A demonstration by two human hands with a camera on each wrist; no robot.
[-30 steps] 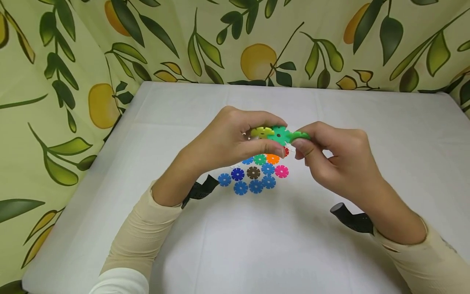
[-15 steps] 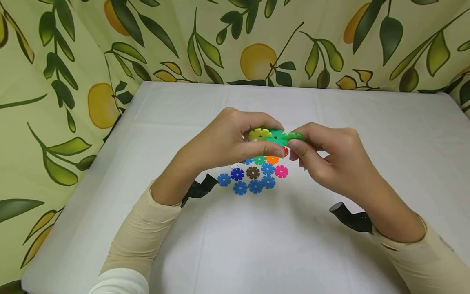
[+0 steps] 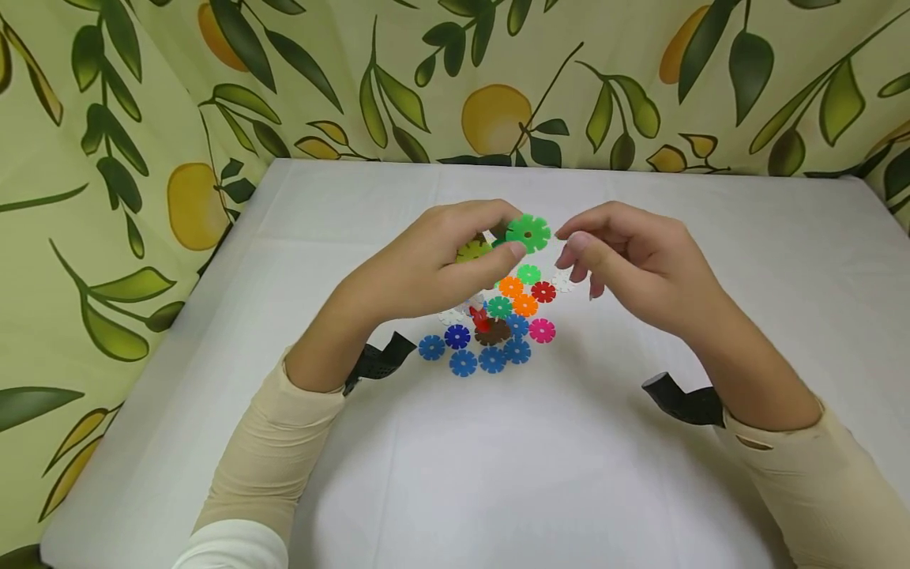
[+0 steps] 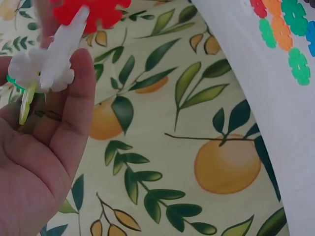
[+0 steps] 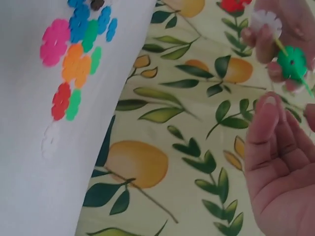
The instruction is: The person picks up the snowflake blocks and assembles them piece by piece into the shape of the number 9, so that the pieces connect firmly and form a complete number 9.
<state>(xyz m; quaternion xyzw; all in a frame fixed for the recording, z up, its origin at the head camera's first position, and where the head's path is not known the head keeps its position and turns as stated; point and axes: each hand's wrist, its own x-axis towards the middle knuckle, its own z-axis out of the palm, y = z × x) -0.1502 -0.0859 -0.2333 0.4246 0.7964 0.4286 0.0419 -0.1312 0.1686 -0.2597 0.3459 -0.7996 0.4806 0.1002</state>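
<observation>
My left hand [image 3: 434,265] pinches a chain of interlocking notched plastic discs between thumb and fingers. A bright green disc [image 3: 528,233] stands at its right end, with a yellow disc [image 3: 472,251] behind the thumb. White discs [image 4: 58,59] and a red disc [image 4: 91,14] continue the chain in the left wrist view. In the head view, a red disc [image 3: 479,319] hangs below that hand, by a brown disc [image 3: 493,333]. My right hand [image 3: 636,265] is a little right of the green disc, apart from it, fingers loosely bent and holding nothing.
Loose discs lie on the white table [image 3: 455,474] below the hands, among them several blue discs [image 3: 492,360], a pink disc [image 3: 542,330] and orange discs [image 3: 524,305]. Black wrist mounts [image 3: 682,401] stick out from both wrists. A patterned cloth [image 3: 498,118] hangs behind.
My right hand has let go of the green disc and drawn slightly up and away. My left hand has turned the chain, so the green disc faces up and a red disc shows below.
</observation>
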